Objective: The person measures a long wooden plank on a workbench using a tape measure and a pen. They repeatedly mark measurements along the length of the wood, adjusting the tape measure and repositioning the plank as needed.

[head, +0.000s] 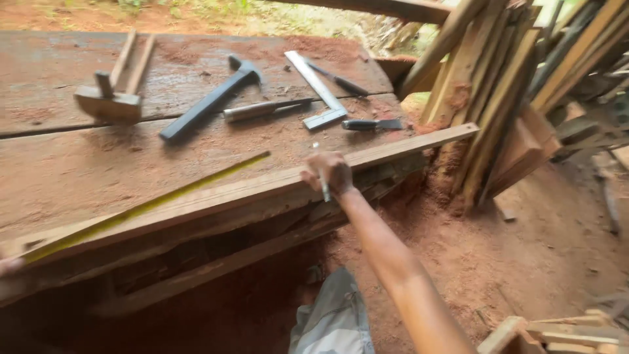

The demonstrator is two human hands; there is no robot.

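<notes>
Wooden plank (262,187) lying along the workbench (85,164) front edge, yellow tape measure (151,204) stretched on it; right hand (327,174) closed around a pencil (322,180) at the plank; left hand (8,265) barely visible, grip indiscernible; hammer (209,98) and square (318,88) behind.

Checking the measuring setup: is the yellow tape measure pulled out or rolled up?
Pulled out: the tape measure lies stretched flat along the wooden plank, ending short of the right hand, which holds a pencil.

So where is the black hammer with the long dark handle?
In the head view, the black hammer lies slantwise on the dusty wooden workbench, up past the person's hands. It sits between a wooden marking gauge on its left and a metal try square on its right.
</notes>
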